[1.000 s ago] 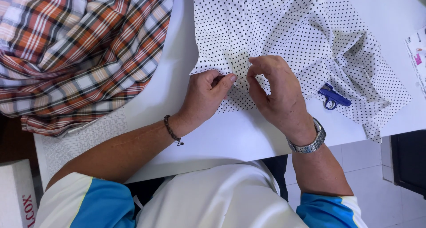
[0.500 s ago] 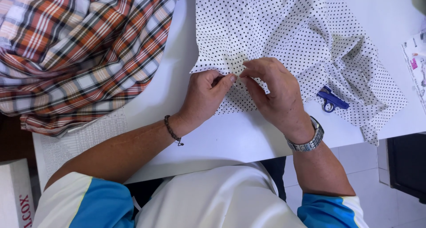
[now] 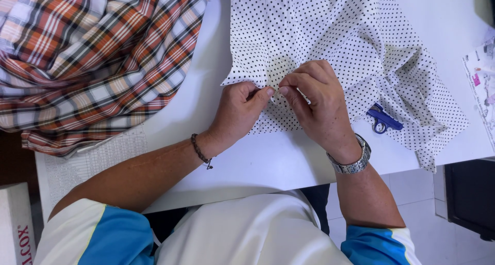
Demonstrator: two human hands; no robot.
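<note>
Hands barely shifted, I note: left hand (image 3: 238, 111) and right hand (image 3: 315, 104) both pinch dotted cloth (image 3: 330, 38), fingertips meeting; scissors (image 3: 382, 120) beside.

Counting outward from the white table (image 3: 216, 156): two cloths lie on it, one white cotton fabric with small black dots (image 3: 330, 38) and one orange, brown and white plaid fabric (image 3: 87, 58) at its far left. One pair of blue-handled scissors (image 3: 382, 120) sits beside the dotted cloth. Two hands work there, the left hand (image 3: 238, 110) wearing one dark beaded bracelet (image 3: 200, 150), the right hand (image 3: 315, 102) one silver metal wristwatch (image 3: 353, 161). One printed paper sheet (image 3: 482, 84) lies at the table's right edge.
</note>
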